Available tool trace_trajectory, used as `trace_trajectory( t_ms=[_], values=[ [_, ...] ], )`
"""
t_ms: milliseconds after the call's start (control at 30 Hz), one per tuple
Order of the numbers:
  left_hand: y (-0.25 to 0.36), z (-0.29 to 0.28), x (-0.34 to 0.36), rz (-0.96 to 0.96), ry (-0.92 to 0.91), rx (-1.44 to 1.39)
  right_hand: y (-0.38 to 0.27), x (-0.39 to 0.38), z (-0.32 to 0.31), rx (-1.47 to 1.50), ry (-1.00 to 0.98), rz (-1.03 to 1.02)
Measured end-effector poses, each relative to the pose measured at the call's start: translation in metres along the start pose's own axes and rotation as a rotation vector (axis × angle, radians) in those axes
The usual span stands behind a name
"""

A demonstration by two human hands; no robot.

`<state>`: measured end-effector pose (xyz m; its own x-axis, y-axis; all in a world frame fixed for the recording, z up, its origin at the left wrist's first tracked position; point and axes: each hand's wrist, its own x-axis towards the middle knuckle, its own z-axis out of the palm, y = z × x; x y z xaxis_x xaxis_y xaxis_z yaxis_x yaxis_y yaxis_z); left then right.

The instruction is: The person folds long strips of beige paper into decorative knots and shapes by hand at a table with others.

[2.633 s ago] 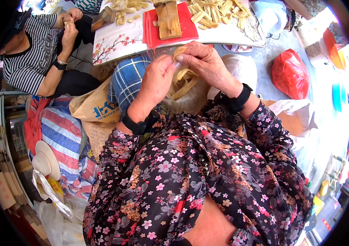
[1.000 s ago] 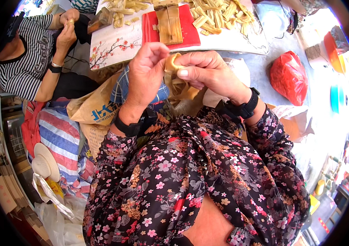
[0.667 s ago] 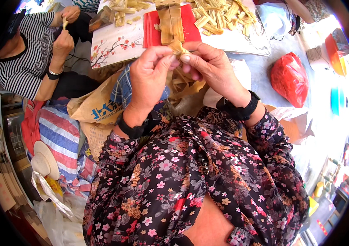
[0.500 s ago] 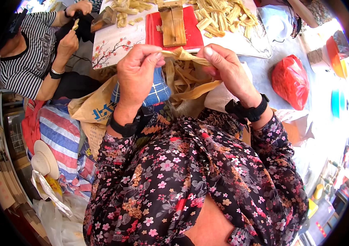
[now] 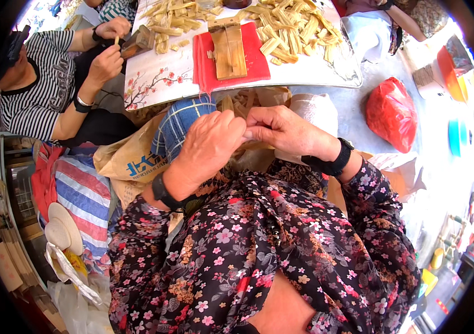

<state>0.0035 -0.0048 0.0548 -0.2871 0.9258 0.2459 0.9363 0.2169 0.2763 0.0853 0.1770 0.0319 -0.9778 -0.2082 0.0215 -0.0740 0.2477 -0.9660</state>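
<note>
My left hand and my right hand meet in front of my body, just below the table's near edge. The fingers of both are curled in a tight pinch, knuckles up and thumbs inward. Between them is a yellowish dried strip, plain a moment ago; my fingers now hide nearly all of it. Beneath my hands more pale strips lie in an open bag. Beyond them, on the table, a wooden block with a groove rests on a red cloth.
Heaps of yellowish strips cover the table's far side. At left a person in a striped shirt holds a small piece near another wooden block. A red plastic bag sits on the floor to the right. A straw hat lies lower left.
My hands have come down toward my body and closed together, turning knuckles up. The knotted strip that stretched between them is now mostly hidden. The person at left has raised their lower hand.
</note>
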Motion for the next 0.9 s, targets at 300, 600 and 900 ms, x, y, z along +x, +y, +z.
trace_trajectory(
  t_ms=[300, 600, 900],
  values=[
    [-0.058, -0.006, 0.003, 0.157, 0.215, 0.206, -0.022, 0.006, 0.007, -0.034, 0.181, -0.097],
    [-0.07, 0.016, 0.042, -0.434, 0.241, -0.795, 0.011, 0.05, -0.036, -0.012, 0.45, 0.024],
    [-0.092, 0.021, 0.065, -0.539, 0.284, -0.775, 0.026, 0.084, -0.048, -0.125, 0.573, -0.023]
  ],
)
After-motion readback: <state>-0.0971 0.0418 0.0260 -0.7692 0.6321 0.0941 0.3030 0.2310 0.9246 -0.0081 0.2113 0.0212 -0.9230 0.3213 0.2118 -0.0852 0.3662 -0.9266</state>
